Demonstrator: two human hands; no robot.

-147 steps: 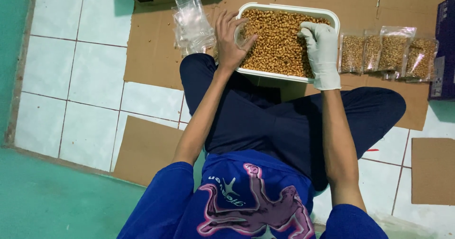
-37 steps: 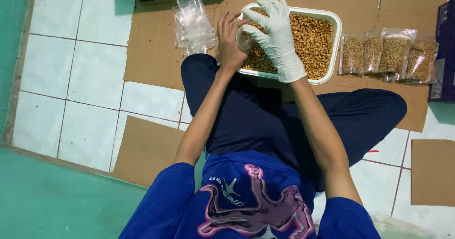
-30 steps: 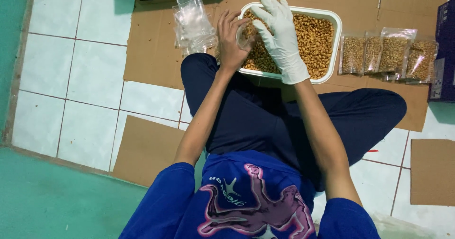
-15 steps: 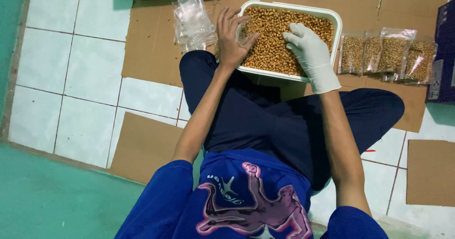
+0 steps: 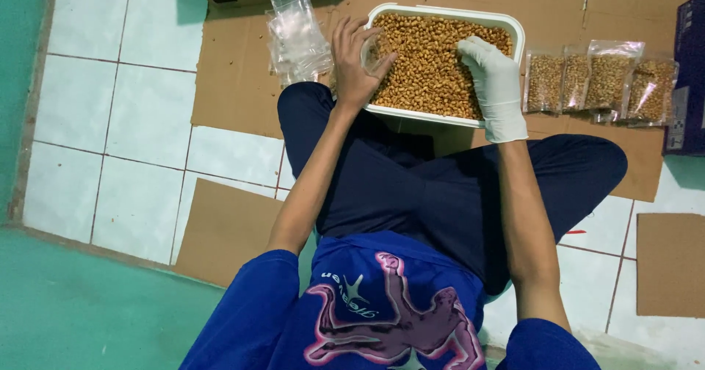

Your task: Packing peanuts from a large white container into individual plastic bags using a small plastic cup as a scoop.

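Observation:
A white rectangular tub (image 5: 518,31) full of brown roasted nuts (image 5: 428,54) rests on cardboard in front of my crossed legs. My left hand (image 5: 354,63), bare, holds a small clear plastic bag (image 5: 372,50) open over the tub's left edge. My right hand (image 5: 492,75), in a white glove, is pressed down into the nuts at the tub's right side, fingers curled in the heap.
A stack of empty clear bags (image 5: 296,35) lies left of the tub. Several filled bags of nuts (image 5: 598,81) lie in a row to its right. A dark blue box (image 5: 686,84) stands at the far right. Cardboard sheets (image 5: 228,76) cover the white tiled floor.
My gloved right hand was raised over the bag in my left hand, then swung right and down into the nuts. My left hand has kept the bag at the tub's left edge.

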